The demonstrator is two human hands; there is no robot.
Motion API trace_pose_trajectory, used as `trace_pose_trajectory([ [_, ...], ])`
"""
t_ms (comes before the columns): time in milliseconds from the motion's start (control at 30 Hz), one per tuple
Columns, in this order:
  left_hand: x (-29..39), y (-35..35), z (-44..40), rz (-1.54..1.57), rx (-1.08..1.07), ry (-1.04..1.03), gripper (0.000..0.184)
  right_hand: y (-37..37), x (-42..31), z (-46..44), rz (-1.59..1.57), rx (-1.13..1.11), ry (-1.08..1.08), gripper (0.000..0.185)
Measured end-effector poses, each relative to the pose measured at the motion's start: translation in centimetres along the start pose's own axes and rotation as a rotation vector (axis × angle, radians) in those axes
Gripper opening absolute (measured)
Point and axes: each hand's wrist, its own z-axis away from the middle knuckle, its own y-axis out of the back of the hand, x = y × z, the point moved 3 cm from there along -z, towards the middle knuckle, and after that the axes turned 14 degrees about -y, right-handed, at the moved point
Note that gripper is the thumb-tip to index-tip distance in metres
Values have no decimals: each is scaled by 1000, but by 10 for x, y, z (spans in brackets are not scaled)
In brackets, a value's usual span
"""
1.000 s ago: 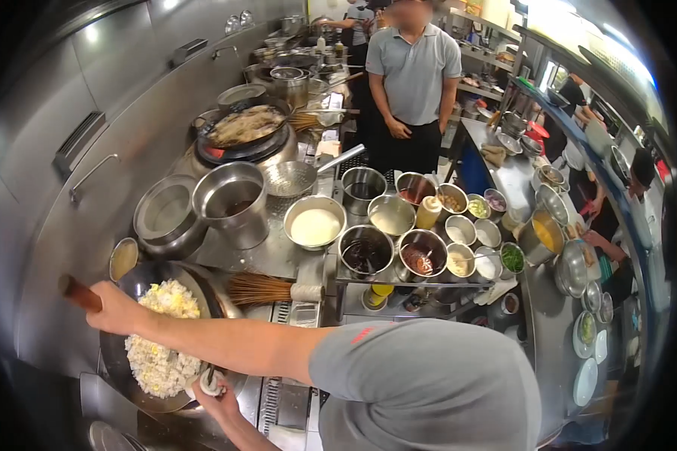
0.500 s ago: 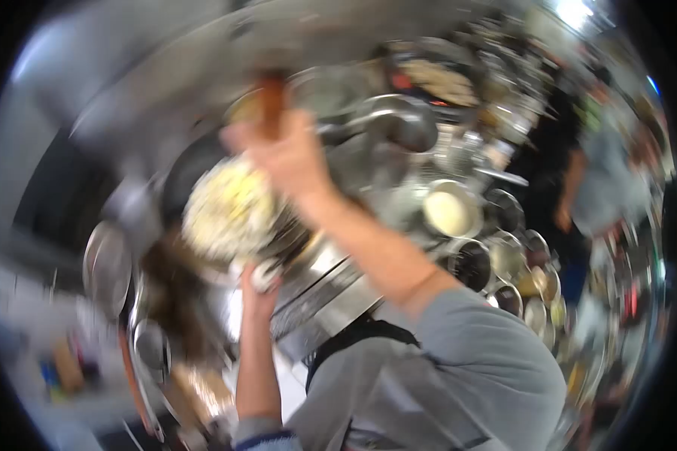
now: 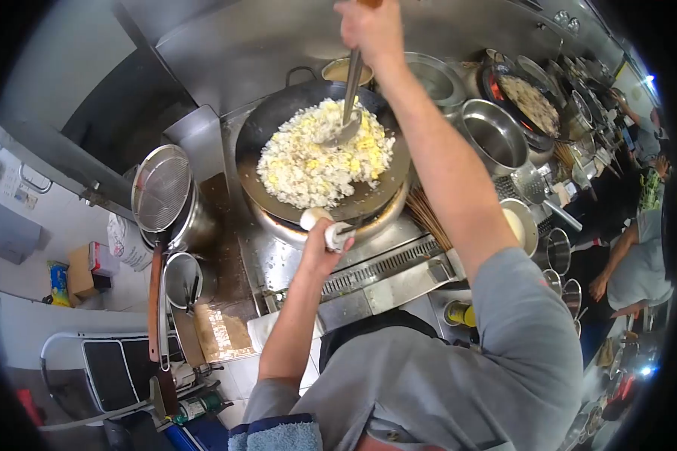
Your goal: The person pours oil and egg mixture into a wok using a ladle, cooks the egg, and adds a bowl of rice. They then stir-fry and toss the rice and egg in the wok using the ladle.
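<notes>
Two bare hands are at a big, round, dark metal wok (image 3: 267, 116). The wok sits on a silver steel worktop (image 3: 259, 252), and it is full of a wide heap of white rice with yellow bits (image 3: 316, 165). The heap lies in the middle of the wok and goes close to its near rim.

The right hand (image 3: 372, 34) is up high, past the far rim. Its fingers are wrapped around the brown wooden end of a long grey metal ladle (image 3: 351, 98). The round bowl of the ladle is down in the rice, a little to the far side.

The left hand (image 3: 322, 244) is at the near rim. Its fingers are grasping a folded white cloth (image 3: 340, 236), and a dark bit of metal pokes out of the cloth.

Just past the far rim is a small round pot with tan stuff in it (image 3: 346, 71). A bundle of thin brown sticks (image 3: 426, 216) lies by the right side of the wok. To the left, a round wire strainer (image 3: 162, 188) lies on a tall silver pot (image 3: 195, 218).
</notes>
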Motion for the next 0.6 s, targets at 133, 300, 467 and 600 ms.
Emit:
trace_pose_trajectory([
  [133, 3, -1, -3, -15, 12, -46, 15, -8, 8, -20, -214, 69, -204, 22],
  [300, 1, 2, -2, -52, -31, -4, 19, -53, 12, -16, -92, 121, -476, 23],
  [467, 5, -4, 3, -28, -10, -26, 20, -78, -39, 65, 18, 156, 92, 21],
  [600, 0, 5, -4, -5, -83, -14, 18, -71, -35, 47, -35, 81, -374, 18],
])
